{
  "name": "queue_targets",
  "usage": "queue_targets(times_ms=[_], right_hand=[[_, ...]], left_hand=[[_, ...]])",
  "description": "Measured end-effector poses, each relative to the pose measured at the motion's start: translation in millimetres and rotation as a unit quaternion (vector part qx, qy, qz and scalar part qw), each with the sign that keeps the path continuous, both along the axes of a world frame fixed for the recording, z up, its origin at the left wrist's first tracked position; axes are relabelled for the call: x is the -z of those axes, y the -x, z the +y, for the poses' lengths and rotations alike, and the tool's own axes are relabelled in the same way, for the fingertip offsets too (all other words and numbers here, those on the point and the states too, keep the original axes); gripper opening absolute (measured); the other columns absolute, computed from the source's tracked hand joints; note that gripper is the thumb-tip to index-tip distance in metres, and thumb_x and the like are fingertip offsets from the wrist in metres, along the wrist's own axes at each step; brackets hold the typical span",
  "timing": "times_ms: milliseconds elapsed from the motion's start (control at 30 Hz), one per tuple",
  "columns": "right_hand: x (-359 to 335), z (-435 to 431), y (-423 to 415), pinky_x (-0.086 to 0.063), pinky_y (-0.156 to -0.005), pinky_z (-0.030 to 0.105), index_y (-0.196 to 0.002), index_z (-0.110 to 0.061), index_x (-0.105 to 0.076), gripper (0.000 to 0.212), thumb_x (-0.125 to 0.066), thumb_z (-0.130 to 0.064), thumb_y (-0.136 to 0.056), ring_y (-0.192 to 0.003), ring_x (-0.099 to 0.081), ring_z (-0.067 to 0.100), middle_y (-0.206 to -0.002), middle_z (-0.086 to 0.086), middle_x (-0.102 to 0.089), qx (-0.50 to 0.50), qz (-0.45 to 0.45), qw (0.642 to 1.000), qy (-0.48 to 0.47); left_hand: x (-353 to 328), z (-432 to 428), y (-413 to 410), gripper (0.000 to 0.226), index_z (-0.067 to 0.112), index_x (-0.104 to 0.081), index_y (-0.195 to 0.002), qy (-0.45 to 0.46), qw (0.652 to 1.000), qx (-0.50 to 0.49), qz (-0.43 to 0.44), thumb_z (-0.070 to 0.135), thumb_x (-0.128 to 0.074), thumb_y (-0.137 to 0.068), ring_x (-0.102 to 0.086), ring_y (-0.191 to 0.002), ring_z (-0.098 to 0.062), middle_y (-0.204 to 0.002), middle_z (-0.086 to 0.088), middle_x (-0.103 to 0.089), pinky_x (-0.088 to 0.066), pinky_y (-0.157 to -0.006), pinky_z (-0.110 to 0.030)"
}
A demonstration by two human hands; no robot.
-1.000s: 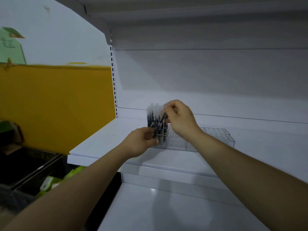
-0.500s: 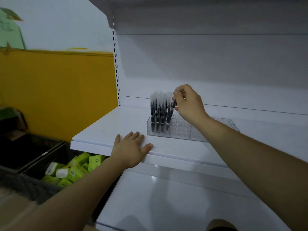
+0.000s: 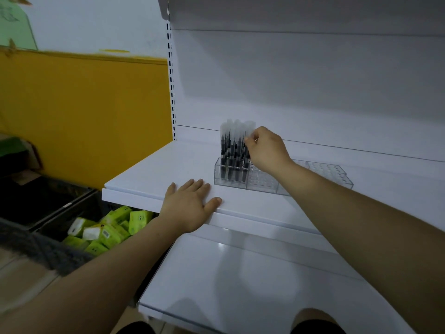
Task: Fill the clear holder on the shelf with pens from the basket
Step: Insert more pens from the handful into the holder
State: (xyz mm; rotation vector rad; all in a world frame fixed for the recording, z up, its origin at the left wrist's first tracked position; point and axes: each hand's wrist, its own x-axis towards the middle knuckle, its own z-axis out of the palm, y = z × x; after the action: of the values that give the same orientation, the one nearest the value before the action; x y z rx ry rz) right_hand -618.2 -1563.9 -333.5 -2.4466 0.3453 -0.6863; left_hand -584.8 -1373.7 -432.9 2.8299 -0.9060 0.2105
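A clear holder (image 3: 317, 175) with a grid of small holes lies on the white shelf (image 3: 154, 172). Several black pens with frosted caps (image 3: 234, 145) stand upright in its left end. My right hand (image 3: 267, 150) is at the right side of that bunch, its fingers curled and pinching the rightmost pen near the cap. My left hand (image 3: 190, 206) rests flat, fingers spread, on the shelf's front edge just left of the holder and holds nothing. The basket of pens is out of view.
A lower white shelf (image 3: 252, 285) juts out beneath. To the left, a dark bin (image 3: 72, 213) on the floor holds several green and white packets (image 3: 108, 231). A yellow wall panel (image 3: 84, 116) stands behind it.
One second ago my left hand gripped a bunch of pens beside the holder; now it lies flat on the shelf edge. My right hand has lowered a pen into the holder's left end.
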Motion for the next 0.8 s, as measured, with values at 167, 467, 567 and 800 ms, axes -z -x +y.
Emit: queue_targets(times_ms=[167,467,567,800], right_hand=[[-5.8,-2.3,6.8,-0.047,-0.082,0.037,-0.115,-0.001,-0.053,0.040,-0.049,-0.036,-0.098,-0.098,-0.058,0.031,-0.110,0.016,-0.061,0.009,0.009,1.000,0.017],[-19.4,19.4,12.8,-0.034,-0.094,0.028,-0.135,-0.015,-0.044,0.050,-0.052,-0.041,-0.094,-0.124,-0.043,0.024,-0.138,0.007,-0.043,-0.060,-0.043,0.993,0.096],[-17.9,42.7,22.1,-0.035,-0.096,0.029,-0.135,-0.015,-0.045,0.049,-0.051,-0.042,-0.094,-0.124,-0.045,0.025,-0.138,0.007,-0.044,-0.101,-0.028,0.989,0.103],[3.7,108.2,55.1,-0.038,-0.098,0.037,-0.142,-0.016,-0.039,0.057,-0.047,-0.048,-0.096,-0.126,-0.045,0.029,-0.147,0.008,-0.038,-0.202,0.056,0.971,0.117]], left_hand=[[-6.8,0.2,1.9,0.065,0.026,-0.023,-0.151,-0.011,1.000,0.001,0.019,0.060,-0.018,-0.096,-0.009,-0.148,-0.015,-0.161,0.003,-0.015,-0.005,-0.118,-0.048],[-24.5,18.8,13.5,0.068,0.025,-0.027,-0.150,0.073,0.992,-0.051,0.085,0.063,-0.032,-0.093,-0.016,-0.147,-0.017,-0.160,0.001,-0.019,-0.009,-0.118,-0.049],[-27.0,41.9,32.9,0.069,0.023,-0.031,-0.149,0.119,0.985,-0.082,0.095,0.062,-0.039,-0.092,-0.022,-0.145,-0.019,-0.158,0.000,-0.024,-0.018,-0.117,-0.047],[-27.7,111.6,104.7,0.070,0.020,-0.033,-0.148,0.166,0.963,-0.163,0.139,0.058,-0.047,-0.091,-0.039,-0.136,-0.022,-0.155,-0.002,-0.032,-0.035,-0.110,-0.042]])
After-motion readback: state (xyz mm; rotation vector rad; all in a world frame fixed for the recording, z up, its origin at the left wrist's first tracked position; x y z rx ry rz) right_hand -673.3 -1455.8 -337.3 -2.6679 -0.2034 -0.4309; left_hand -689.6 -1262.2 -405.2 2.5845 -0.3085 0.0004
